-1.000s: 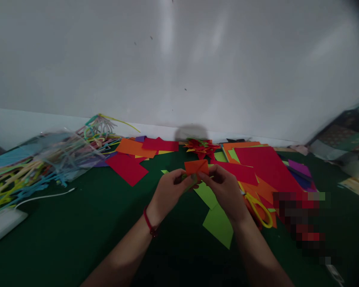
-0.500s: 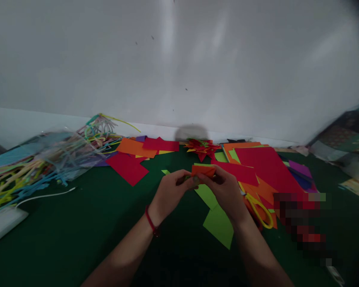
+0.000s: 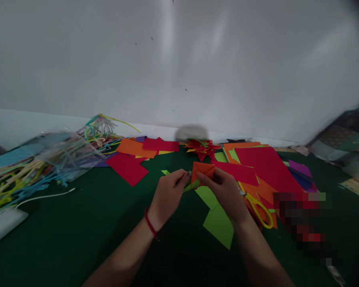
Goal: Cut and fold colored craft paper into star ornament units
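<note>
Your right hand (image 3: 225,185) has its grip pinched on the creased orange paper (image 3: 206,170), thumb on front, held above the worktop (image 3: 107,235). Your left hand (image 3: 169,191), fingers curled, sits at the paper's left edge; can't tell whether that grip has hold. Green strip (image 3: 192,185) at lower-left corner.

The orange piece (image 3: 206,168) looks matt paper, the bag (image 3: 70,145) glossy plastic.

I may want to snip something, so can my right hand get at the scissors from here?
Probably yes: the scissors lie close by the right hand, yellow handle uncovered, though that hand holds orange paper it may have to release first.
</note>
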`<control>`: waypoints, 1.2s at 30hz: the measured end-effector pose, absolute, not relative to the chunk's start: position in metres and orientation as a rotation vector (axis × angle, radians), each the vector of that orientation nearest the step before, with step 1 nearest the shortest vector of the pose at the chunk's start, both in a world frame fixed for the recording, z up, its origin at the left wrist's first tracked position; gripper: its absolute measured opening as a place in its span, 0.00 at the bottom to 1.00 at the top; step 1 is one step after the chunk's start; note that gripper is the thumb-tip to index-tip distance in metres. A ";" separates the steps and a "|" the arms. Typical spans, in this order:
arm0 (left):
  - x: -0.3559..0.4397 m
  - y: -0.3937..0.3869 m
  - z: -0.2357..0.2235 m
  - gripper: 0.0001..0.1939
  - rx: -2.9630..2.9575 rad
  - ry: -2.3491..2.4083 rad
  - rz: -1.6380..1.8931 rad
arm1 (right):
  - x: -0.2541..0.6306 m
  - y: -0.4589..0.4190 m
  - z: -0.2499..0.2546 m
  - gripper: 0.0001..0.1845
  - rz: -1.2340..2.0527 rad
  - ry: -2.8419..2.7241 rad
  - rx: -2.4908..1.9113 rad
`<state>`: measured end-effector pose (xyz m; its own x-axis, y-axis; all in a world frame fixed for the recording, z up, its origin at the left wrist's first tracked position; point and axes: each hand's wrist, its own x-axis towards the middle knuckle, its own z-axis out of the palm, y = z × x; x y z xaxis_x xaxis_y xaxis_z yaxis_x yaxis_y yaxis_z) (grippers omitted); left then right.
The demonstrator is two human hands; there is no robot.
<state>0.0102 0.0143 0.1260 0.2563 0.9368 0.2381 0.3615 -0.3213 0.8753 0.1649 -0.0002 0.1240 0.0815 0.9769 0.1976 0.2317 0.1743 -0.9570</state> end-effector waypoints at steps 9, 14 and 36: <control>0.011 0.014 0.127 0.11 1.732 1.064 0.975 | 0.168 0.001 0.123 0.14 0.866 -1.360 -1.242; 0.011 0.014 0.123 0.09 1.609 1.017 1.003 | 0.165 0.000 0.124 0.12 0.891 -1.329 -1.229; 0.009 0.014 0.124 0.09 1.909 1.205 1.071 | 0.152 0.000 0.112 0.09 0.689 -1.290 -1.192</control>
<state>0.0092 0.0142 0.1242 0.2506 0.9204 0.3003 0.4069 -0.3816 0.8300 0.1517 -0.0001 0.1122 0.2124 0.9133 0.3476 0.2194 0.3021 -0.9277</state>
